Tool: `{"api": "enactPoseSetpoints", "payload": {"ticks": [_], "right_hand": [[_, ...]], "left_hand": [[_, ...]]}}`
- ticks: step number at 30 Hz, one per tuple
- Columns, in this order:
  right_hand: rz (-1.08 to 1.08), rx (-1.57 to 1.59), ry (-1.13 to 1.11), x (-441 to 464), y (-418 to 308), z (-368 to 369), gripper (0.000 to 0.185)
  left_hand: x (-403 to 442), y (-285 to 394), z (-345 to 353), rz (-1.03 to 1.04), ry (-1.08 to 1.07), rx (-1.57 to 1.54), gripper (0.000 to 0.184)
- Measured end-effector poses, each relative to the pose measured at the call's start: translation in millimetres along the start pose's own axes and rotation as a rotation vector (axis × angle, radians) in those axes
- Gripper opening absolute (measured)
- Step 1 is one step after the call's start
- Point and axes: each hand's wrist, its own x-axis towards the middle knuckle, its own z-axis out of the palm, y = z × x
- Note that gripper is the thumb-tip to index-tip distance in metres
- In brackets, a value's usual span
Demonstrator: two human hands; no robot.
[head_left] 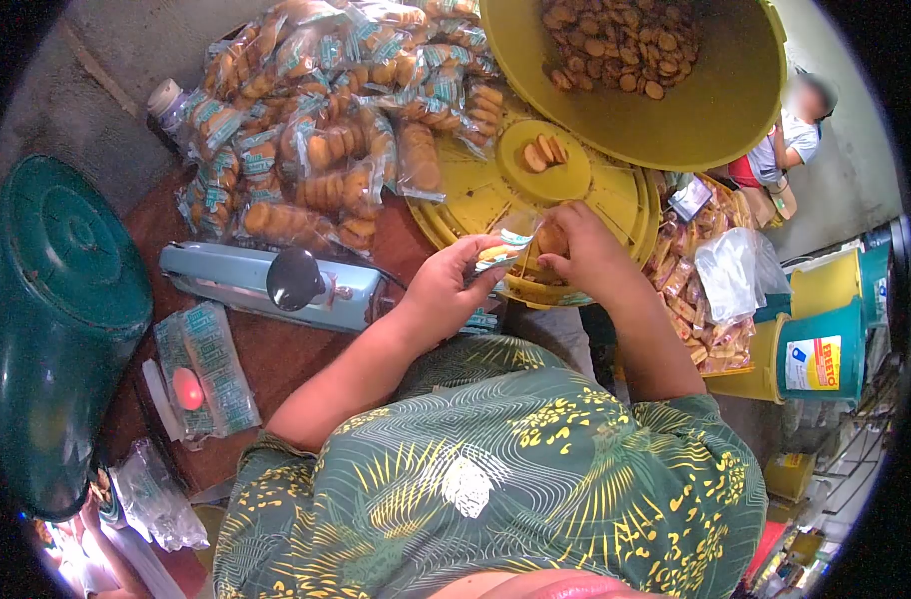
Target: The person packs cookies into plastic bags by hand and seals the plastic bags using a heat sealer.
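Observation:
My left hand (444,292) is closed around a small clear printed plastic bag (513,238) with biscuits in its lower end. The bag's mouth faces my right hand (587,250), which pinches a round brown biscuit (552,238) beside it. Both hands are over the near part of a yellow round lid (446,215). A few loose biscuits (544,153) lean together on the lid's raised centre. Beyond it, a big tilted yellow tub (515,70) holds many loose biscuits (625,45).
Filled biscuit bags (321,150) are heaped at the back left. A light-blue bag sealer (266,285) and a stack of flat printed bags (206,364) lie left. A green bin (61,329) stands far left. Right are a crate of packets (690,290), buckets (825,344) and another person (790,140).

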Motion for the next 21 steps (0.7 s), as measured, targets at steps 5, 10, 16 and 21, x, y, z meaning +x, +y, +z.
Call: {"api": "enactPoseSetpoints", "payload": {"ticks": [5, 10, 16, 21], "right_hand": [[-0.012, -0.012, 0.014, 2.4, 3.7, 1.6, 0.048], [0.021, -0.003, -0.055, 6.8, 7.7, 0.2, 0.052], [0.029, 0.006, -0.095, 8.8, 8.3, -1.9, 0.055], [0.024, -0.011, -0.118, 9.2, 5.0, -6.3, 0.053]], "left_hand": [[0.8, -1.0, 0.8, -0.006, 0.0, 0.001, 0.032], [1.1, -4.0, 0.6, -0.002, 0.005, -0.011, 0.031], [0.8, -2.2, 1.1, 0.003, 0.014, -0.015, 0.031], [0.9, -6.4, -0.8, 0.023, 0.012, 0.042, 0.032]]}}
